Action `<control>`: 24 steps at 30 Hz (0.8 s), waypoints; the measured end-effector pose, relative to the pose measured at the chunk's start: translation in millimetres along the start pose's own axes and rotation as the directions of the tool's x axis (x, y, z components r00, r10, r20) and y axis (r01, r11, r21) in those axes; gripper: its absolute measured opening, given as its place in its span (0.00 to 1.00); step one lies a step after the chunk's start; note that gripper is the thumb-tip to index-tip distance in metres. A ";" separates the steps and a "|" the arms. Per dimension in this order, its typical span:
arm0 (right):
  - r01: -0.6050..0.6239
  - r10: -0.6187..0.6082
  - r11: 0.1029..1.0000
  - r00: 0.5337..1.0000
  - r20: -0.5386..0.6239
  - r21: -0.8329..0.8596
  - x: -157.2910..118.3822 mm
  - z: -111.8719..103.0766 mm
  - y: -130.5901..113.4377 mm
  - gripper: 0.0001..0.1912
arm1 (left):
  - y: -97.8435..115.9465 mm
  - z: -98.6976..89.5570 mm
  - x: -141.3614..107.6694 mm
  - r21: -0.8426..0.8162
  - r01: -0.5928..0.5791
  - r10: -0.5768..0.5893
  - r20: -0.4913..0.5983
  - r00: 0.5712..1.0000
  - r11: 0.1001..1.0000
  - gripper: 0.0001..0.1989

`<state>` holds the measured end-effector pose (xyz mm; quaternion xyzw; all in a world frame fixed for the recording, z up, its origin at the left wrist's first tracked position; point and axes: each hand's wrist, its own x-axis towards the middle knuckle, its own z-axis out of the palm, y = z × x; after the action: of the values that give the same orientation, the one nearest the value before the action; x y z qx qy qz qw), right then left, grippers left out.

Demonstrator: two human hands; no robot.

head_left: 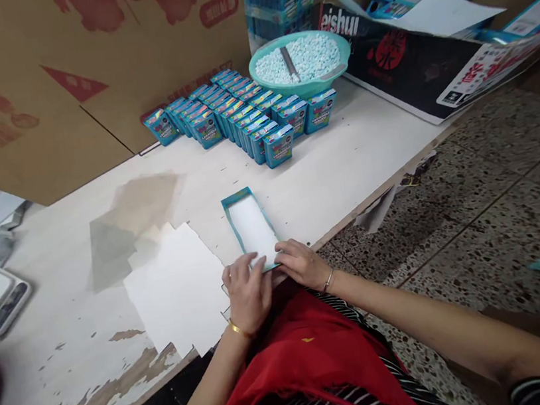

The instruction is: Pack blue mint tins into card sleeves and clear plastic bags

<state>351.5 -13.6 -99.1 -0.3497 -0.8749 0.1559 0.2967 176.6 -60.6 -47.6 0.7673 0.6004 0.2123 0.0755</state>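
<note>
A shallow open cardboard box [251, 224], blue on its walls and white inside, lies on the table in front of me. Its near end is between my two hands. My left hand [249, 290] grips the near left corner, fingers bent over the wall. At the near right corner, my right hand [303, 263] has its fingers closed on the edge. Some of the near wall is hidden behind the fingers. Left of the box, a fanned pile of white card sheets [178, 286] lies close to my left hand.
Rows of small blue candy boxes [278, 146] stand farther back. Behind them are a teal bowl [348, 51] of pale candies with a dark strip across it, and stacked blue packs [274, 1]. A black-printed carton [380, 59] stands right, a large brown carton [31, 75] back left, a scale [5, 303] left.
</note>
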 end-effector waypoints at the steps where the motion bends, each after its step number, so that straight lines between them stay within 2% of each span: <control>1: -0.004 0.004 1.000 1.000 0.012 0.007 2.6 -1.0 -1.5 0.09 | 0.5 -5.3 1.3 0.067 -0.076 0.069 0.102 0.992 0.995 0.13; 3: -0.018 0.017 0.999 0.999 0.045 0.026 7.8 -3.0 -4.3 0.07 | 2.9 -11.7 6.6 0.150 -0.175 0.133 0.259 0.957 0.973 0.10; 4: -0.029 0.027 0.999 0.998 0.063 0.037 10.3 -4.0 -5.3 0.06 | 4.5 -12.9 10.1 0.181 -0.191 0.133 0.292 0.947 0.965 0.10; 7: -0.055 0.045 0.994 0.994 0.099 0.097 16.7 -7.0 -6.8 0.04 | 8.5 -13.2 22.3 0.212 -0.173 0.095 0.333 0.938 0.962 0.10; 9: -0.065 0.047 0.980 0.994 0.096 0.189 19.9 -10.6 -6.5 0.02 | 10.0 -14.2 31.1 0.197 -0.124 0.043 0.373 0.927 0.972 0.09; 10: -0.068 0.047 0.966 0.995 0.090 0.251 21.2 -13.3 -6.2 0.05 | 10.5 -15.5 35.9 0.192 -0.096 0.010 0.405 0.914 0.977 0.08; 13: -0.097 0.068 0.894 0.994 0.082 0.437 23.5 -23.8 -5.0 0.18 | 12.7 -21.7 53.7 0.216 -0.037 -0.084 0.524 0.848 0.976 0.10; 16: -0.154 0.106 0.818 0.987 0.118 0.554 25.1 -31.2 -3.4 0.21 | 15.5 -25.9 74.8 0.256 -0.022 -0.148 0.624 0.767 0.966 0.12; 18: -0.231 0.186 0.771 0.973 0.136 0.594 28.0 -30.1 -2.8 0.19 | 17.0 -25.7 85.5 0.264 -0.022 -0.166 0.666 0.727 0.964 0.12; 21: -0.363 0.397 0.710 0.914 0.083 0.603 37.7 -21.4 -4.3 0.22 | 19.9 -24.5 89.8 0.260 -0.042 -0.158 0.698 0.699 0.965 0.10; 24: -0.429 0.458 0.766 0.887 0.063 0.479 50.9 -16.1 -6.5 0.29 | 24.6 -32.2 88.8 0.230 -0.054 -0.131 0.714 0.687 0.972 0.09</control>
<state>328.8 18.8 -62.6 -0.4661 -0.6917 0.4232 0.3538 201.8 13.1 11.3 0.7790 0.5583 -0.1815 0.2203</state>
